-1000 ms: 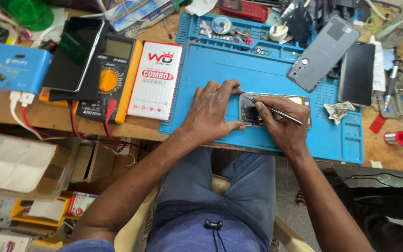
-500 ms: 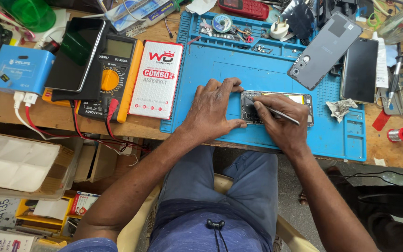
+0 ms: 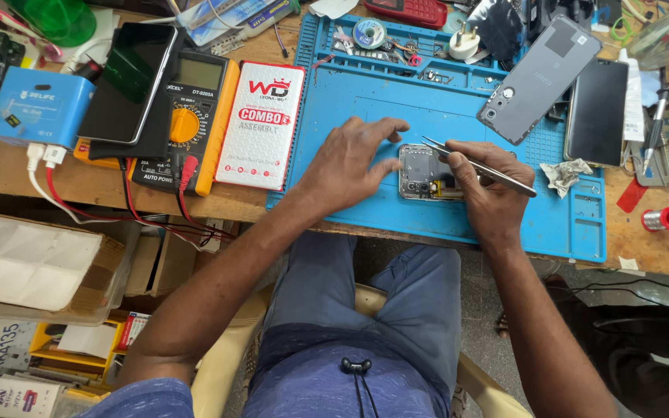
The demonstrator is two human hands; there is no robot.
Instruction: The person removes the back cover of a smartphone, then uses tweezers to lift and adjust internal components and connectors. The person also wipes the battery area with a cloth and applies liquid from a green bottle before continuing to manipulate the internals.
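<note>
The open phone (image 3: 426,172) lies flat right between your two hands, with its insides showing. Its long side runs left to right, from one hand across to the other.

Your left hand (image 3: 348,165) rests on the phone's left end. The fingers are spread out flat and press down to keep it in place, but they do not wrap around it. Your right hand (image 3: 492,188) sits at the phone's right end, and its fingers are closed around a pair of thin metal tweezers (image 3: 475,166). The tweezers slant up and to the left, and their tip sits over the top edge of the phone, close to your left fingertips. You cannot tell if the tip holds any small part, it is too tiny to see. Your right hand is the one nearer to the spot being worked on.

All of this rests on a blue work mat (image 3: 350,93) laid on a wooden bench (image 3: 79,186). Past your right hand, further from you, lies a grey back cover (image 3: 539,77), with a dark phone (image 3: 597,111) beside it. Away from your left hand sits a white and red box (image 3: 261,124), and then a yellow meter (image 3: 189,124).
</note>
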